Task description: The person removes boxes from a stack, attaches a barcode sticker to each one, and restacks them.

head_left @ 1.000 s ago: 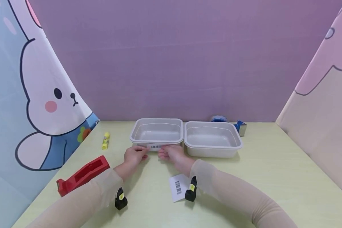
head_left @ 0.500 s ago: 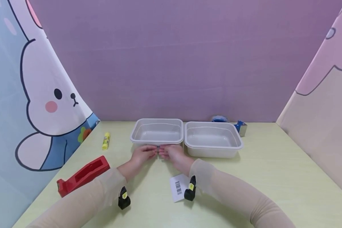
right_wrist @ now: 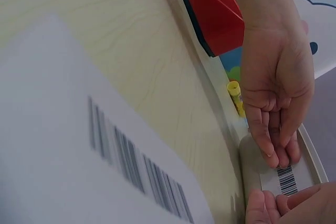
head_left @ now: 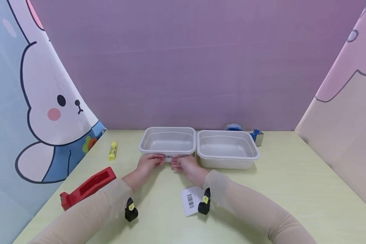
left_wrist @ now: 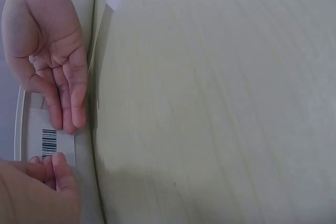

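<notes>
Two white plastic containers stand side by side in the head view. Against the front wall of the left container [head_left: 167,151] lies a white barcode label [head_left: 168,157]. My left hand [head_left: 147,163] touches the label's left end with its fingertips. At its right end, the fingers of my right hand [head_left: 186,165] lie extended against the label, palm visible in the left wrist view. The bars [left_wrist: 49,142] show between both sets of fingertips; the label's ends are partly covered by the fingers.
The right container [head_left: 228,158] adjoins the left one. A second barcode sheet [head_left: 189,201] lies by my right wrist. A red tape dispenser [head_left: 88,188] rests near my left forearm, with a yellow glue stick [head_left: 113,151] beyond. A blue tape dispenser [head_left: 257,137] sits behind the right container.
My left hand slid right along the label, covering most of the bars, then drew back left, so the bars show again. The right hand stayed almost still.
</notes>
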Demonstrator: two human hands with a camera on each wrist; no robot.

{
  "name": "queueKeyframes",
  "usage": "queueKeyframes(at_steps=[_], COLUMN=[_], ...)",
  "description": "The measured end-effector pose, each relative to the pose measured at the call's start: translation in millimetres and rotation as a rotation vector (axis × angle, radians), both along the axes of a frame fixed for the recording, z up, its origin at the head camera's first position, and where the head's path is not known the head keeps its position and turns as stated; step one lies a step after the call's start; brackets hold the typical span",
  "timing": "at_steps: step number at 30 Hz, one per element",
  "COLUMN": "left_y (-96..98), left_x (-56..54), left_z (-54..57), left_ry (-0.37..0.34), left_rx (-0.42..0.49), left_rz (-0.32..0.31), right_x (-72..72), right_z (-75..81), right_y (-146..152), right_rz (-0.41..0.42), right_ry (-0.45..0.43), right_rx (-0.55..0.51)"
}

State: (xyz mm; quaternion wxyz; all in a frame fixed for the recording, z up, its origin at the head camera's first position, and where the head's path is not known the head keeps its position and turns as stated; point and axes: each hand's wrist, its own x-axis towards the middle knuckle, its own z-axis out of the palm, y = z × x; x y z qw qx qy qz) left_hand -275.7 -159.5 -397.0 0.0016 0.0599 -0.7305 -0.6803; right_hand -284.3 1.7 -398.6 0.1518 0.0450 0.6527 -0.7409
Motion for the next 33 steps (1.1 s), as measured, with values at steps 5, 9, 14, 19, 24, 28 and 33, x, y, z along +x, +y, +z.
queueKeyframes(at_steps=[5, 9, 14, 19, 24, 28, 33], left_y=[-3.3, -5.4, -6.9, -7.9, -9.4, -10.5, -11.5], left_x=[0.4, 1.5, 2.1, 1.3, 0.1, 0.6, 0.0], left_z=[1.1, 1.0, 0.5, -1.9, -4.2, -4.7, -5.2], left_ry=[-0.009, -0.008, -0.006, -0.036, -0.08, -0.1, -0.139], left_rx=[0.013, 0.021, 0.023, -0.011, -0.027, -0.037, -0.027], left_rz=[0.027, 0.044, 0.05, 0.048, 0.044, 0.041, 0.068], right_x=[0.4, 1.3, 1.6, 2.2, 2.2, 1.7, 1.5], right_z=[-0.8, -1.4, -1.4, -2.0, -3.8, -4.6, -3.7], right_y=[2.1, 4.5, 6.9, 8.0, 8.3, 8.8, 10.6], right_rz=[0.008, 0.03, 0.055, 0.064, 0.057, 0.059, 0.061], right_ry=[-0.013, -0.016, -0.022, -0.025, -0.034, -0.033, -0.047], right_rx=[-0.003, 0.008, 0.011, 0.005, -0.008, -0.012, -0.018])
